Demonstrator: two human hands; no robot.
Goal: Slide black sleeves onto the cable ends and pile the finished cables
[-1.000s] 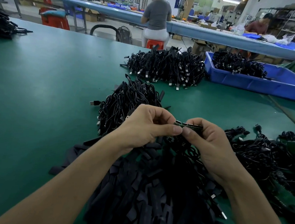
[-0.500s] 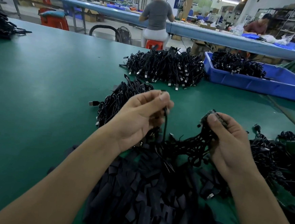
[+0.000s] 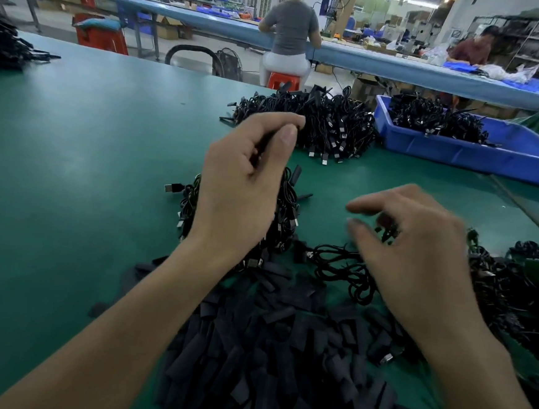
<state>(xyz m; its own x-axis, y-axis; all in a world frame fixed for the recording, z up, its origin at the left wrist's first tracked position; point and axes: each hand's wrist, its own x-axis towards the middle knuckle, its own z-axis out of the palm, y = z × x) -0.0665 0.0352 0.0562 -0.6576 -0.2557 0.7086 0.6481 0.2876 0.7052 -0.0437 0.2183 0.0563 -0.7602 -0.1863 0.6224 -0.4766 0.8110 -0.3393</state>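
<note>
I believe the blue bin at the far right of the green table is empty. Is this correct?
No. The head view shows the blue bin is not empty: a heap of black cables lies in it. It does stand at the far right of the green table.

You: no readable text, label, brand or number in view. Far shelves (image 3: pixel 532 41), cardboard boxes (image 3: pixel 167 28) perhaps carry print, too blurred.

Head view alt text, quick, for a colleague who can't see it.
Left hand raised, pinching a black cable above a cable pile; the blurred right hand hovers over loose cables. Black sleeves heap nearest, on a green table.
</note>
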